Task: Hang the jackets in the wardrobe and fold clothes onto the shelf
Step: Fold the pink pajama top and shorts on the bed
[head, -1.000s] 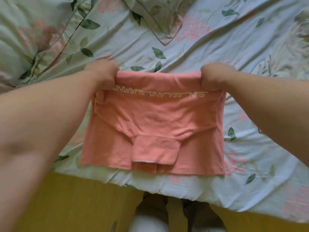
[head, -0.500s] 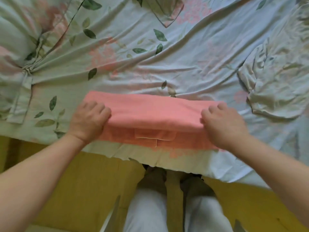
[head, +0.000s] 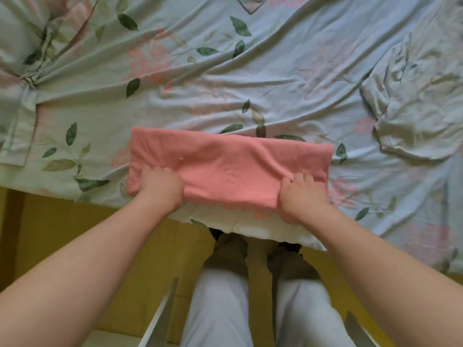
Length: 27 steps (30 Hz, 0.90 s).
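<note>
A pink garment [head: 230, 164] lies folded into a wide flat band on the floral bedsheet [head: 250, 78], close to the bed's near edge. My left hand [head: 159, 187] sits on the band's lower left part, fingers curled into the cloth. My right hand [head: 302, 195] grips the lower right part the same way, knuckles up and fingertips pressed into the fabric. Both forearms reach in from the bottom of the view. No wardrobe, shelf or jacket is in sight.
The sheet is wrinkled, with a bunched knot [head: 30, 78] at the far left and a crumpled pale cloth [head: 421, 101] at the right. A yellow bed frame [head: 62, 234] runs below the sheet's edge. My legs in white trousers [head: 225, 309] stand against the bed.
The pink garment was held up by its waistband, then folded down over itself. Both hands have since slid toward the near edge and now clutch the folded band.
</note>
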Each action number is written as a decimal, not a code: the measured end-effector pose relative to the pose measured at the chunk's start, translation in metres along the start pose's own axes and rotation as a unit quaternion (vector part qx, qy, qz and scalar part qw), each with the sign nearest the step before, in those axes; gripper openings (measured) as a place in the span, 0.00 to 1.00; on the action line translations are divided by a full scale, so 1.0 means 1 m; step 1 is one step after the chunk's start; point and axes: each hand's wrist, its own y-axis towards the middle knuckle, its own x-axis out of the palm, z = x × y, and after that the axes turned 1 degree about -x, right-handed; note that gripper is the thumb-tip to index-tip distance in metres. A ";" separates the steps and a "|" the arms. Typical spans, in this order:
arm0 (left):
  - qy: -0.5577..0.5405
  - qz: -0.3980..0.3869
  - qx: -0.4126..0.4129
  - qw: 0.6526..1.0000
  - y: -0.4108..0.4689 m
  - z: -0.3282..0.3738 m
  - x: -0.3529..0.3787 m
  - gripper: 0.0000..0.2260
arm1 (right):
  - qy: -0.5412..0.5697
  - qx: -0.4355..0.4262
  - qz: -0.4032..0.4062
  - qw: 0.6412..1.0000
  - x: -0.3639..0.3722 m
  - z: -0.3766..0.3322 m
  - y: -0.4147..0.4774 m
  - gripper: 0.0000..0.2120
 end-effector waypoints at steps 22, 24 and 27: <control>-0.225 0.193 -0.046 0.954 0.078 -0.012 0.076 0.31 | 0.147 0.014 0.248 0.958 0.063 0.021 0.085 0.32; -0.223 0.188 -0.055 0.955 0.079 -0.020 0.078 0.31 | 0.129 0.029 0.253 0.958 0.067 0.039 0.085 0.32; -0.235 0.184 -0.078 0.951 0.081 -0.012 0.076 0.31 | 0.164 0.087 0.241 0.953 0.071 0.061 0.087 0.33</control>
